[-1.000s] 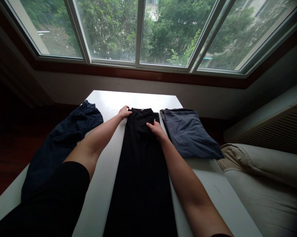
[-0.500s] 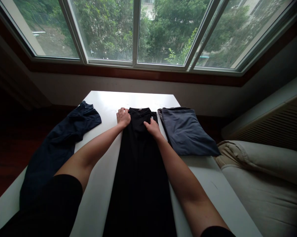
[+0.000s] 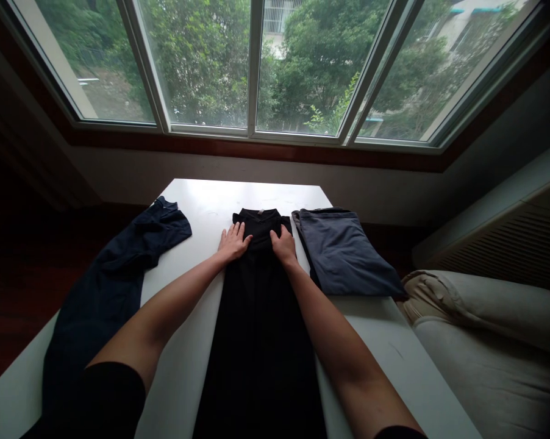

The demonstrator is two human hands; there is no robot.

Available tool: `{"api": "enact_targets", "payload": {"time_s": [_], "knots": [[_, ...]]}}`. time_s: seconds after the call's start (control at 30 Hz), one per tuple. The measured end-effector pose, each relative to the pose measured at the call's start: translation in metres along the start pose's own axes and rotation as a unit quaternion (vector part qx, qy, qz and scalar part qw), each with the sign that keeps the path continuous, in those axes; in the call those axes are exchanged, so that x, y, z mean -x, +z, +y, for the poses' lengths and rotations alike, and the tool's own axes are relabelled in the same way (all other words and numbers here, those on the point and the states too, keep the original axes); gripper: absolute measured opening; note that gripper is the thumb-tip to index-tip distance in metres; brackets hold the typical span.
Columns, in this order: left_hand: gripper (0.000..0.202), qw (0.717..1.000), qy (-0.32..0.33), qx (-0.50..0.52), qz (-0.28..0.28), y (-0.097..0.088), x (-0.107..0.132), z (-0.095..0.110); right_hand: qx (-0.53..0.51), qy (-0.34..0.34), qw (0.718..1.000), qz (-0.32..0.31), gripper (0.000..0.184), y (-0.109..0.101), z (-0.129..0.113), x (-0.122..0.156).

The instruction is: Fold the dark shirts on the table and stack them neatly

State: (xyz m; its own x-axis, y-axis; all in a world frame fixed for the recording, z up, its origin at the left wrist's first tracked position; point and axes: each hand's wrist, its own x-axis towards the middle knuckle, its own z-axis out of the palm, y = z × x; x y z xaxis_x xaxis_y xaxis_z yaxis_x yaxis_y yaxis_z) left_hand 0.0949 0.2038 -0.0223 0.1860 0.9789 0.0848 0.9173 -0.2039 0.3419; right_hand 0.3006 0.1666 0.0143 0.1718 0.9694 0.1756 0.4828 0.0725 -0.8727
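A black shirt lies lengthwise on the white table, its sides turned in to a long strip and its neckline at the far end. My left hand rests flat on the shirt's upper left edge, fingers spread. On the upper right side, my right hand has its fingers curled at the fabric, with the thumb on top; some fingertips are hidden. Right of the shirt is a folded grey-blue garment, with darker cloth showing under it. A dark navy garment is spread along the table's left edge.
A wide window with a brown sill stands beyond the table. To the right is a pale cushioned seat, with a slatted panel behind it. Dark reddish flooring shows on the left.
My left hand has gone from curled fingers at the shirt's edge to lying flat with fingers spread. My right hand stays at the right side. The view has tilted up slightly.
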Motion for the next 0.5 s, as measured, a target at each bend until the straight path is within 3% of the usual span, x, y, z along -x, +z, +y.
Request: {"api": "enact_targets", "payload": {"time_s": [0.1,0.3,0.5], "knots": [[0.074,1.000,-0.002,-0.002,-0.004,0.000,-0.001,-0.004,0.011,0.021,0.999,0.042,0.038,0.000,0.002,0.000],[0.058,0.999,0.004,-0.012,0.034,-0.004,0.003,0.000,0.043,0.036,0.997,0.047,0.039,-0.003,-0.001,-0.002],[0.048,0.998,0.041,-0.014,0.050,-0.004,0.004,0.016,0.029,-0.003,0.998,0.051,0.042,-0.005,-0.010,-0.007]]}}
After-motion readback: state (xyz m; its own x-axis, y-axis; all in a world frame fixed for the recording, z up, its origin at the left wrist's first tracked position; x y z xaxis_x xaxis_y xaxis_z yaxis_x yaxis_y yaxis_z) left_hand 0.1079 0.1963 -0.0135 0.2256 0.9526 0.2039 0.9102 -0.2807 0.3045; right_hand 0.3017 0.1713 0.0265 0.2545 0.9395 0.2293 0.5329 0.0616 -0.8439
